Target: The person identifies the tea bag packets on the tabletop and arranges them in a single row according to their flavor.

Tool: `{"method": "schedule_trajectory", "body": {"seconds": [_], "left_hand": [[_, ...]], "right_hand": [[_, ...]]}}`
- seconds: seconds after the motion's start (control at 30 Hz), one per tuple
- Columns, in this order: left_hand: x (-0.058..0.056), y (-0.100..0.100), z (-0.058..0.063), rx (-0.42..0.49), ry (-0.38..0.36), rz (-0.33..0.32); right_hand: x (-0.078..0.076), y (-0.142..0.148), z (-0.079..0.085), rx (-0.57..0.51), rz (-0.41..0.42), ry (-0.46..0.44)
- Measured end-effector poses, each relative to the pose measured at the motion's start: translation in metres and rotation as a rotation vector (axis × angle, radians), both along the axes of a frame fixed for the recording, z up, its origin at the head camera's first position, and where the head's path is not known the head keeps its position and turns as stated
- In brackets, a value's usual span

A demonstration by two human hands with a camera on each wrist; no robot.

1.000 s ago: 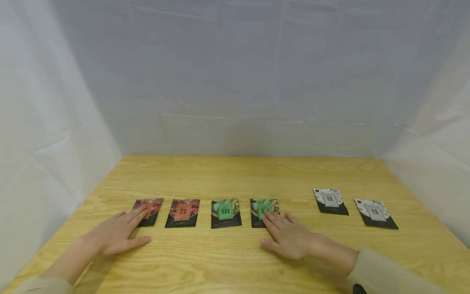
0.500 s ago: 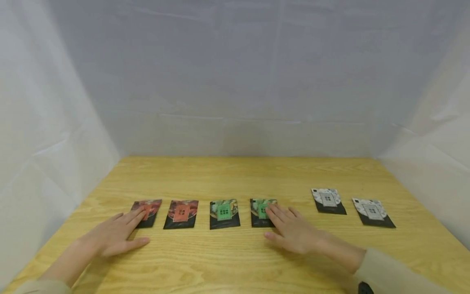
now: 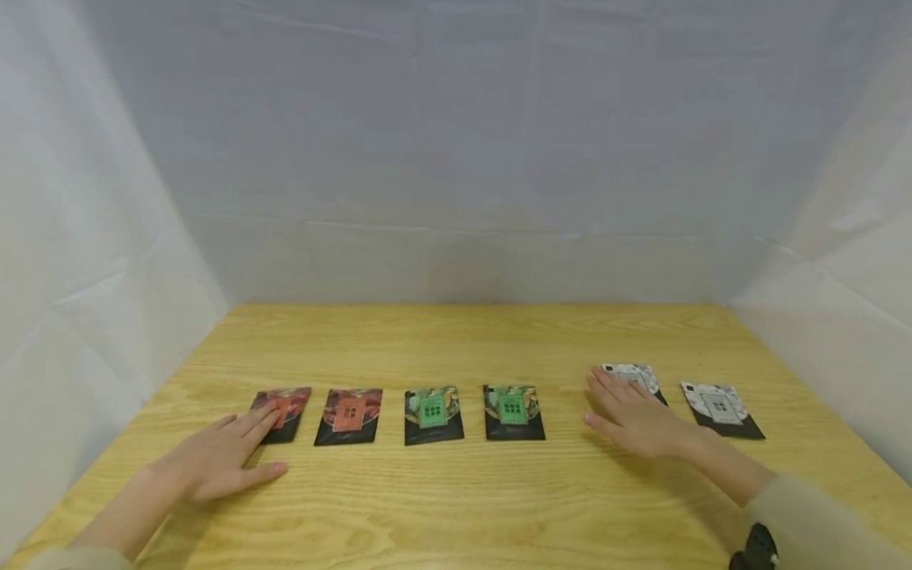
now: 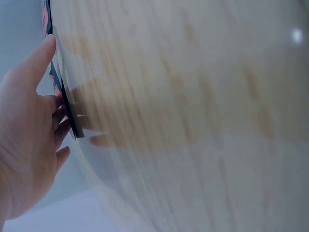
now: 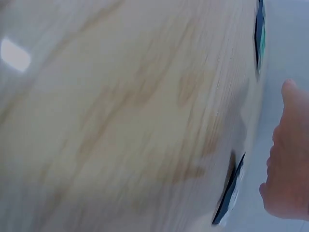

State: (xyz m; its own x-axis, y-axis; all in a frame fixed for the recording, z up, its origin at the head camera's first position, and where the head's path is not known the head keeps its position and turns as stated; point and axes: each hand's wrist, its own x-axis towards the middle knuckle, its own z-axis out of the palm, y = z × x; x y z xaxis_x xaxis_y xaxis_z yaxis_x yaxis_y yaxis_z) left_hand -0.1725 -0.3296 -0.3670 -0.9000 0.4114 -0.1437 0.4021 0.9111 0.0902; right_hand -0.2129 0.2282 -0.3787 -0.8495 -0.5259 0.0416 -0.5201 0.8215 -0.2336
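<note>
My left hand (image 3: 221, 457) lies with straight fingers on the leftmost red-and-black packet (image 3: 294, 402), its fingertips over the red label. Beside that is a second red packet (image 3: 349, 416). Two green-and-black packets (image 3: 434, 415) (image 3: 514, 412) lie in the middle, untouched. My right hand (image 3: 637, 418), fingers extended, overlaps the left part of a white-and-black packet (image 3: 640, 374) in the head view. In the right wrist view this hand (image 5: 289, 159) shows above the tabletop, with a gap to the packet (image 5: 229, 193). A second white packet (image 3: 722, 409) lies farther right.
All the packets lie in a rough row on a wooden table (image 3: 427, 507). A white sheet (image 3: 470, 158) hangs behind the far edge, and pale sheets (image 3: 855, 261) line both sides. A black band (image 3: 757, 548) is at the right sleeve.
My right hand has left the right-hand green packet and moved right, over to the nearer white packet. My left hand has stayed on the leftmost red packet.
</note>
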Motion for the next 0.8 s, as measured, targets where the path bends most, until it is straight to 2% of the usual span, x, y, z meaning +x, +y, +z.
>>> {"method": "schedule_trajectory", "body": {"seconds": [0.2, 0.3, 0.57, 0.8], "left_hand": [[-0.001, -0.001, -0.001, 0.001, -0.005, -0.002], [-0.001, -0.001, -0.001, 0.001, -0.002, -0.008], [0.000, -0.001, -0.001, 0.003, 0.012, -0.011], [0.000, -0.002, -0.002, 0.004, 0.006, -0.006]], "right_hand": [[-0.007, 0.039, -0.009, -0.036, -0.038, -0.051], [-0.007, 0.052, -0.008, -0.046, -0.055, -0.065], [-0.007, 0.065, -0.004, -0.032, -0.085, -0.135], [-0.005, 0.064, -0.007, -0.055, -0.053, -0.122]]}}
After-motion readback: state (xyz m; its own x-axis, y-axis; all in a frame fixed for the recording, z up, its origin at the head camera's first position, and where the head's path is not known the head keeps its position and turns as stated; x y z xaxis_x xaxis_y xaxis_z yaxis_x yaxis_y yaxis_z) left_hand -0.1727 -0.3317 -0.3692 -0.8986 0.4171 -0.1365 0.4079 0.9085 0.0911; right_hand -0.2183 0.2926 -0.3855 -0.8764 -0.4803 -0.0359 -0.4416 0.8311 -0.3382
